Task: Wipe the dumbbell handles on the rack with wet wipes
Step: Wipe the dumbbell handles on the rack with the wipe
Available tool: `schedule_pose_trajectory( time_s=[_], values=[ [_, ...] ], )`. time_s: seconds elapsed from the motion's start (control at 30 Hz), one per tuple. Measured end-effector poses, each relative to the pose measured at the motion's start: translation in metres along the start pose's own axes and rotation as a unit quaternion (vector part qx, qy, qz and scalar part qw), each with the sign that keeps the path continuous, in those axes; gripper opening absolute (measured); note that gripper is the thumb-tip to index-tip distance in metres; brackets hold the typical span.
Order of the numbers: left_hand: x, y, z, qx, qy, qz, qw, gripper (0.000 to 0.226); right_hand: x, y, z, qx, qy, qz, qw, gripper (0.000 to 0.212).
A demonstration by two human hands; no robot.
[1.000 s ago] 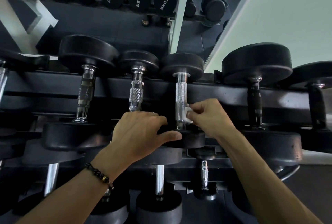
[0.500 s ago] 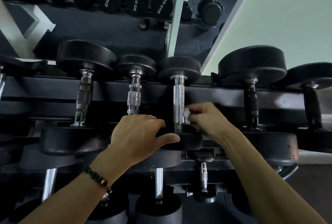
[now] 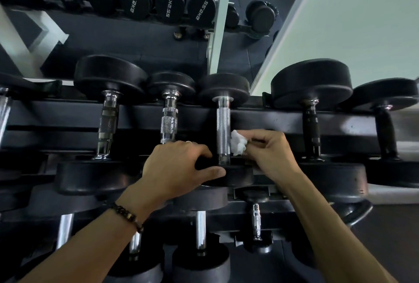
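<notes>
Backdrop: dark gym wall with a mirror (image 3: 136,40) above, showing more dumbbells and a pale wall.
Rack (image 3: 272,119): black, loaded with round-headed dumbbells.
Handle (image 3: 223,133): knurled chrome, middle dumbbell on the upper tier, standing upright in view.
Wet wipe (image 3: 238,144): white, bunched up, touching the handle's right side low down.
Right hand (image 3: 269,153): fingers pinched tight on the wipe.
Left hand (image 3: 179,167): curled over that dumbbell's near head (image 3: 235,175), thumb along its edge.
Wrist: beaded bracelet (image 3: 128,217) on the left.
</notes>
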State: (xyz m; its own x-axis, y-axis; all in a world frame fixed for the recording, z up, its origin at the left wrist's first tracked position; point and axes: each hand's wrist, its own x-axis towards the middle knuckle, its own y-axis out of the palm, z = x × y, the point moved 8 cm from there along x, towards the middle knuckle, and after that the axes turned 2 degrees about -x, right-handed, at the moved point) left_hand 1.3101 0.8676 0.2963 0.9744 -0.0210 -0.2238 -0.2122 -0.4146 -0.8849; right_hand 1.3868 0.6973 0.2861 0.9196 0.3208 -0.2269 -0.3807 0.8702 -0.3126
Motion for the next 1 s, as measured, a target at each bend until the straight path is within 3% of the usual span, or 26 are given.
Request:
schedule_pose_trajectory(
  time_s=[0.03, 0.1, 0.17, 0.23, 0.3, 0.37, 0.43, 0.53, 0.67, 0.7, 0.8, 1.0],
  values=[
    [0.002, -0.001, 0.001, -0.108, -0.011, 0.022, 0.994, 0.064, -0.002, -0.003, 0.003, 0.017, -0.013, -0.011, 1.000, 0.024],
    [0.008, -0.005, 0.002, -0.335, -0.026, 0.051, 0.940, 0.075, -0.009, 0.000, 0.012, 0.038, -0.027, -0.002, 0.999, 0.030],
    [0.013, -0.008, -0.001, -0.402, -0.028, 0.077, 0.912, 0.079, -0.014, 0.008, 0.023, 0.040, -0.045, 0.014, 0.998, 0.028],
    [0.017, -0.011, -0.008, -0.410, -0.008, 0.066, 0.910, 0.059, -0.016, 0.012, 0.033, 0.022, -0.067, 0.001, 0.998, 0.027],
    [0.020, -0.016, -0.008, -0.440, -0.006, 0.011, 0.898, 0.027, -0.018, 0.014, 0.037, 0.014, -0.077, -0.020, 0.997, 0.027],
    [0.021, -0.017, -0.002, -0.474, -0.033, -0.032, 0.879, 0.012, -0.021, 0.013, 0.034, 0.031, -0.065, -0.043, 0.996, 0.026],
    [0.024, -0.014, 0.010, -0.473, -0.081, -0.067, 0.875, 0.013, -0.028, 0.009, 0.024, 0.032, -0.039, -0.081, 0.995, 0.028],
    [0.037, -0.012, 0.029, -0.443, -0.147, -0.123, 0.876, 0.015, -0.047, 0.002, 0.010, -0.074, -0.008, -0.142, 0.987, 0.018],
    [0.056, -0.025, 0.020, -0.376, -0.181, -0.217, 0.883, 0.005, -0.051, 0.004, 0.002, -0.123, 0.002, -0.164, 0.979, 0.014],
    [0.060, -0.024, 0.017, -0.380, -0.193, -0.232, 0.874, 0.011, -0.049, 0.008, 0.002, -0.132, 0.006, -0.160, 0.978, 0.016],
    [0.068, -0.019, 0.009, -0.399, -0.206, -0.226, 0.864, 0.020, -0.046, 0.028, -0.003, -0.150, 0.020, -0.129, 0.980, 0.021],
    [0.068, -0.012, 0.018, -0.359, -0.147, -0.198, 0.900, 0.016, -0.050, 0.037, -0.005, -0.153, 0.016, -0.142, 0.978, 0.024]
  ],
)
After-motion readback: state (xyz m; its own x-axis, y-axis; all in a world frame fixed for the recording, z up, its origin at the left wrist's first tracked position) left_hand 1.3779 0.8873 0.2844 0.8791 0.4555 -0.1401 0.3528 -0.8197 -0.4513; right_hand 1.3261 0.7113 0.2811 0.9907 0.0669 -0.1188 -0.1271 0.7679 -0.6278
